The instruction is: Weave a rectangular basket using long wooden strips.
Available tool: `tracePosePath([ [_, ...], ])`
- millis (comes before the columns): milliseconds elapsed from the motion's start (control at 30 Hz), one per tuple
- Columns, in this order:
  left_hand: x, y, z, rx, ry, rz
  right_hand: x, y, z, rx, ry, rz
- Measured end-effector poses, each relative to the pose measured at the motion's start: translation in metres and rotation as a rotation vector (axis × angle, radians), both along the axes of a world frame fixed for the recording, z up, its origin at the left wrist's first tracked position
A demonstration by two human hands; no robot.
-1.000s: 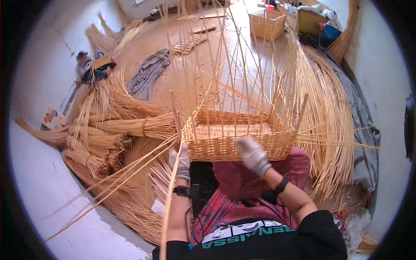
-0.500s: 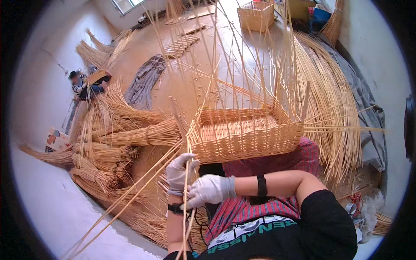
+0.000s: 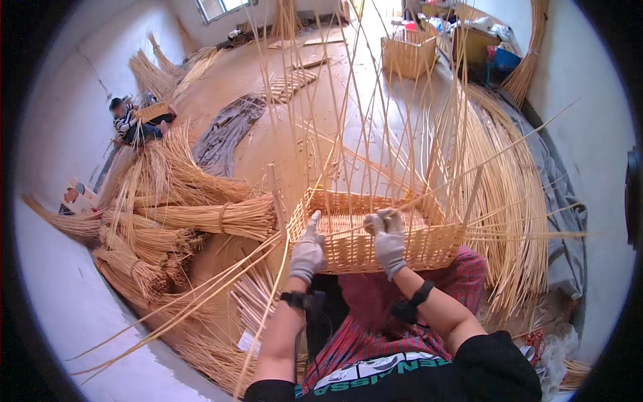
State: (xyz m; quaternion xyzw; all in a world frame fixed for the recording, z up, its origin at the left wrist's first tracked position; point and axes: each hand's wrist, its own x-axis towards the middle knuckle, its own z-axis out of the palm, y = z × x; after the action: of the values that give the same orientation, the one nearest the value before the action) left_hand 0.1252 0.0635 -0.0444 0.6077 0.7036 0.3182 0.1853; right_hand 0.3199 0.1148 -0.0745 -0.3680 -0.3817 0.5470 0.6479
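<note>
A rectangular wicker basket (image 3: 415,251), half woven, rests across my lap with tall upright rods rising from its walls. My left hand (image 3: 308,254), in a pale glove, is closed at the near wall by the left corner, one finger pointing up above the edge. Some of its fingers are hidden. In front of the near wall my right hand (image 3: 388,241), also gloved, is closed on a long wicker rod (image 3: 499,153). That rod slants up to the far right, and its other end reaches toward my left hand. Several loose rods (image 3: 194,305) stretch out from the basket's left corner.
Tied wicker bundles (image 3: 248,218) lie to the left, with short sticks (image 3: 254,295) nearby. A long spread of rods (image 3: 502,234) lies on the right. Another person (image 3: 134,124) sits at the far left with a basket. A finished-looking basket (image 3: 408,55) stands at the back.
Both hands have moved up and right from the rods below the left corner to the basket's near wall. My right hand now holds a rod slanting right. The view has tilted up slightly.
</note>
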Motion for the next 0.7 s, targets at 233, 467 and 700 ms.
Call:
tracePosePath([
  [233,-0.015,0.018,-0.002,-0.295,-0.394,-0.008,-0.084,0.113,0.084,0.683,-0.95,-0.044],
  [467,-0.009,0.018,0.001,-0.326,-0.441,0.051,-0.022,0.064,0.058,0.307,-0.114,0.227],
  [700,-0.014,0.013,-0.003,-0.287,-0.464,-0.065,0.057,-0.029,-0.003,-0.114,0.139,0.051],
])
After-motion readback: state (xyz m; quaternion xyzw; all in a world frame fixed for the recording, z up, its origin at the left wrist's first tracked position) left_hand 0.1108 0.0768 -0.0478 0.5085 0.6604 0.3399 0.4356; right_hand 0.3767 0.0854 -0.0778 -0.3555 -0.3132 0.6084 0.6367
